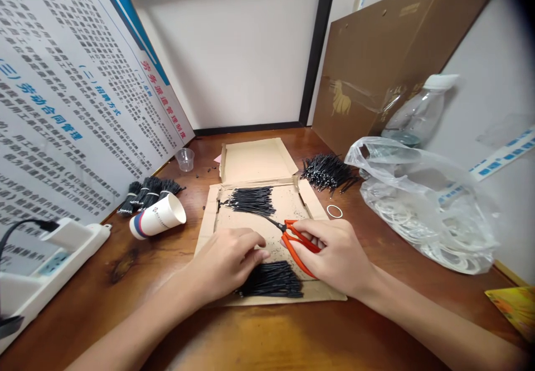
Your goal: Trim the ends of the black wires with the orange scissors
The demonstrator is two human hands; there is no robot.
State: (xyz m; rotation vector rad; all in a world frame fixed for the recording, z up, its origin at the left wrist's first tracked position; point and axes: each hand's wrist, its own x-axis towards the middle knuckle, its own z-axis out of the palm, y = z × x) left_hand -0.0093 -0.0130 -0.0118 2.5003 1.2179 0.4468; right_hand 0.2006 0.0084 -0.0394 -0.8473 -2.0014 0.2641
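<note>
My right hand grips red-handled scissors, with fingers around the handle loops. Their dark blades point left toward an upper row of short black wires on a flattened cardboard box. My left hand is curled over the left end of a second pile of black wires near the box's front edge. A small gap shows between its thumb and index finger, with nothing visible between them. The other fingers of that hand are partly hidden. Small dark scraps lie on the cardboard between the two wire groups.
More black wires are heaped at the back right, near a white ring. A clear bag of white rings stands farther right, before a bottle. Tied wire bundles, a tipped paper cup and a power strip are left.
</note>
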